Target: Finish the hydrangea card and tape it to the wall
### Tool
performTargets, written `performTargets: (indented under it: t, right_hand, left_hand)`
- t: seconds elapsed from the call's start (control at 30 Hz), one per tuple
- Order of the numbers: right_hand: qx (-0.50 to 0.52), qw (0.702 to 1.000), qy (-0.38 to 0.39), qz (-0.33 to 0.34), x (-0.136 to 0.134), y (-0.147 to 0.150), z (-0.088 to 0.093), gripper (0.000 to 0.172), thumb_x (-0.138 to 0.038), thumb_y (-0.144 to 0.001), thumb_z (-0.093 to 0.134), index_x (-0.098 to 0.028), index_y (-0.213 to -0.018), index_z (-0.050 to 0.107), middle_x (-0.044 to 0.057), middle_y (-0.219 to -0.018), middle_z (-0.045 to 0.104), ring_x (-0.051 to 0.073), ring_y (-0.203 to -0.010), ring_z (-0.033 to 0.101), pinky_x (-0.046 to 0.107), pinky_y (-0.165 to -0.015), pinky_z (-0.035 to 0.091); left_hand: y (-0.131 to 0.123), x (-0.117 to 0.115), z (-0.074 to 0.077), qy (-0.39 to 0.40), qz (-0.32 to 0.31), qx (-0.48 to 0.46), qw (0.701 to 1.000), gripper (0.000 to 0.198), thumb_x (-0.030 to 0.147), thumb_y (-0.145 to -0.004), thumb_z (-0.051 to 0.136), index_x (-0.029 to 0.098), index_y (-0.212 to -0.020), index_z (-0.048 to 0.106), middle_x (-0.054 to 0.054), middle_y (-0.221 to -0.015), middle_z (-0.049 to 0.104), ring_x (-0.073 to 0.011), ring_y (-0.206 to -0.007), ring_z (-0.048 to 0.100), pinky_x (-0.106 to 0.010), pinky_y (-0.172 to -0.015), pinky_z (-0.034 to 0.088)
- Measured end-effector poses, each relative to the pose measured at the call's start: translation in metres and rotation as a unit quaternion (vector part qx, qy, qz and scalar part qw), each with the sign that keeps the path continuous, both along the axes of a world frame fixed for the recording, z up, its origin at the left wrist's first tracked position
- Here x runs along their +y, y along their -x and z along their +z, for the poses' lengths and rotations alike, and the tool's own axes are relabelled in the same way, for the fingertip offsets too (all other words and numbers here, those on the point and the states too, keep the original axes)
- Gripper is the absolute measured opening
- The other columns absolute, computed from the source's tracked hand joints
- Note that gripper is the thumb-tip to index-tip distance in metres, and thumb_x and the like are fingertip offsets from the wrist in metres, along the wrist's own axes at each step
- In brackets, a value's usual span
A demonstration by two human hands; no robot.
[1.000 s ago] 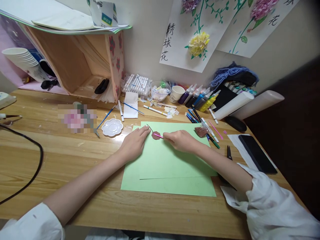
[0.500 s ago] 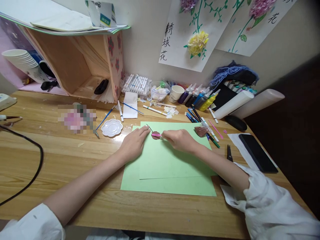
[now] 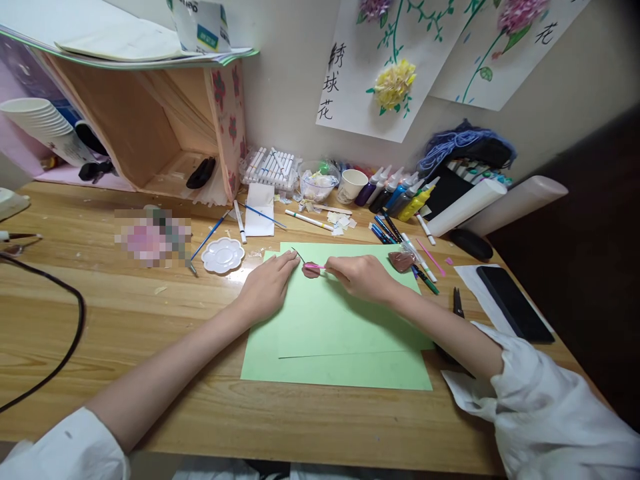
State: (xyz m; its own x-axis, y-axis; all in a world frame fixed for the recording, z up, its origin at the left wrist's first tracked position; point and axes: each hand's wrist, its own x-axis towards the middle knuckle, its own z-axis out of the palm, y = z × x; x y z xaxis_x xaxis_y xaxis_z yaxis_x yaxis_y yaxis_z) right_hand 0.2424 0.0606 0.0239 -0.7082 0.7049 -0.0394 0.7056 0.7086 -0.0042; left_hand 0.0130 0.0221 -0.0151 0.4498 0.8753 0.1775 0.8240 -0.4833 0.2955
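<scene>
My right hand (image 3: 363, 277) is closed around a small pink plastic tool (image 3: 316, 267), whose tip rests on a flat brown lump of clay (image 3: 311, 272). A thin dark line or stem (image 3: 299, 255) runs up and left from the clay. Lying flat with fingers stretched, my left hand (image 3: 267, 283) presses on the left edge of the upper green sheet (image 3: 345, 333), close to the clay. Beneath it lies another green sheet (image 3: 260, 363). A wrapped brown clay piece (image 3: 401, 261) sits at the upper right of the paper.
Markers (image 3: 383, 230), a second pink tool (image 3: 431, 258), scissors (image 3: 457, 303) and a phone (image 3: 515, 303) lie to the right. A white palette (image 3: 223, 256) and a blue brush (image 3: 211, 235) are at left. Paint bottles (image 3: 400, 195) and a paper cup (image 3: 352, 186) stand along the wall.
The pink tool has turned in my right hand, showing a thinner edge against the clay. My left hand stays in place, and the view has shifted slightly.
</scene>
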Motion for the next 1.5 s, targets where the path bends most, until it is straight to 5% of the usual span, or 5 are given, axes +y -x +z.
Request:
performTargets:
  t: [1.07,1.5]
  right_hand:
    - [0.005,0.999,0.006,-0.032,-0.007,-0.018,-0.001,0.022,-0.025,-0.092,0.036,-0.021,-0.087,0.056,0.003,-0.071,0.068,0.014,-0.057,0.054,0.027,-0.052,0.016]
    - [0.034,0.999,0.019,-0.007,-0.009,0.008,-0.007,0.024,-0.024,-0.093,0.035,-0.021,-0.101,0.057,0.004,-0.076,0.071,0.015,-0.057,0.057,0.027,-0.051,0.017]
  left_hand:
    - [0.0,0.0,0.001,0.004,0.001,-0.008,1.0,0.043,0.012,-0.089,0.034,0.018,-0.13,0.045,-0.008,-0.141,0.044,-0.0205,-0.13,0.041,-0.041,-0.109,0.034]
    - [-0.001,-0.001,-0.001,-0.001,0.005,0.0,1.0,0.042,0.013,-0.09,0.035,0.016,-0.13,0.045,-0.009,-0.142,0.043,-0.0204,-0.13,0.04,-0.04,-0.11,0.032]
